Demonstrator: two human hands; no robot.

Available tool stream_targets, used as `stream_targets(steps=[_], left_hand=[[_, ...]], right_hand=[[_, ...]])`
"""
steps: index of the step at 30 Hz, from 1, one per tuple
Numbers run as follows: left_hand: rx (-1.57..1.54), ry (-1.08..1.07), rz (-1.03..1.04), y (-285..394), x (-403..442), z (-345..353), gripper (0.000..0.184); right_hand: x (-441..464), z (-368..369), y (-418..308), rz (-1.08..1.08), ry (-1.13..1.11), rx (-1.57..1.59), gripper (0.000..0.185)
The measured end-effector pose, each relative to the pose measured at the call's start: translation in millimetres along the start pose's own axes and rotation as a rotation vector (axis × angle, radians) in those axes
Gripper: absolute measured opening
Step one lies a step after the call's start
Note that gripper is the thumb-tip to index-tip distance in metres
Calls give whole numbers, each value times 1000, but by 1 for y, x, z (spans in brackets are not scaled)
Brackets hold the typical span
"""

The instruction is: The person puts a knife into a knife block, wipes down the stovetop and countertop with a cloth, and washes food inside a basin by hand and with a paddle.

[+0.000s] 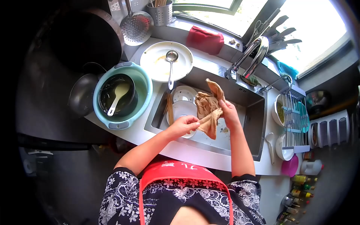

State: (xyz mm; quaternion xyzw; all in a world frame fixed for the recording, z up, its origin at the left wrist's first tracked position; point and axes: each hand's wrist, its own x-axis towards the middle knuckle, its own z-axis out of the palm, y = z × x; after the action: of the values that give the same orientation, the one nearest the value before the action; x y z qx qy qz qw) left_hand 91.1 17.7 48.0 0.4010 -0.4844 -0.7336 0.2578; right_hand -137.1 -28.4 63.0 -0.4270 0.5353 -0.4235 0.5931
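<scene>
A crumpled tan cloth [208, 107] hangs over the sink [257, 123], held between both hands. My left hand [183, 125] pinches its lower left corner. My right hand [229, 112] grips its right side, fingers partly hidden behind the folds. Below the cloth, white bowls and plates [183, 108] lie in the left part of the sink, with wooden chopsticks [170, 108] leaning beside them. Dark food scraps [225, 130] dot the sink bottom.
Left of the sink stands a teal basin [146, 92] holding a dark pot and pale spatula [119, 93]. Behind it, a large plate [148, 62] bears a ladle [171, 62]. The faucet [255, 56] arches over the back; a dish rack [290, 120] stands at right.
</scene>
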Motion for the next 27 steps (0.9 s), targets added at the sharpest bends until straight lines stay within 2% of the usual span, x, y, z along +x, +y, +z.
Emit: stream_targets(steps=[1,2,3,5,6,7,9,11,13,14,17,19,21,27], left_hand=[[1,4,2,-1,-3,-2,27],[130,43,60,-4,-6,-3,29],[256,88,122,-7,-6,-4,31],[279,119,131,-11,-12,-12,33],[263,134,89,-7,-20,-13,31],[247,150,53,-4,-25,-16,30],[257,156,29,-5,-36,-25,29],[248,168,-33,-5,-49,-32,29],[206,186,-38,-10,-61,-38,29],[162,201,-27,-15,-66,-41,28],[98,239,-21,-17,-83,-45,27],[12,292,-48,-14,-93,-46,29],[-25,306,-52,-13,-101,-45,29],[-118,330,-54,-20,-111,-42,26]], right_hand=[[7,3,-1,7,35,-388,23],[10,3,-4,-127,64,-585,23],[12,3,-7,-77,63,-279,25],[7,8,-31,-71,-67,230,23],[3,18,-41,-36,39,378,24],[10,12,-40,-41,32,372,24],[28,-5,-32,-70,45,-157,23],[33,-5,-55,-182,29,-37,23],[31,6,-80,-170,55,276,24],[34,6,-87,-180,41,281,23],[51,19,-96,-305,187,215,24],[67,32,-101,-381,151,264,25],[80,43,-110,-581,99,173,25],[145,53,-140,-745,160,150,25]])
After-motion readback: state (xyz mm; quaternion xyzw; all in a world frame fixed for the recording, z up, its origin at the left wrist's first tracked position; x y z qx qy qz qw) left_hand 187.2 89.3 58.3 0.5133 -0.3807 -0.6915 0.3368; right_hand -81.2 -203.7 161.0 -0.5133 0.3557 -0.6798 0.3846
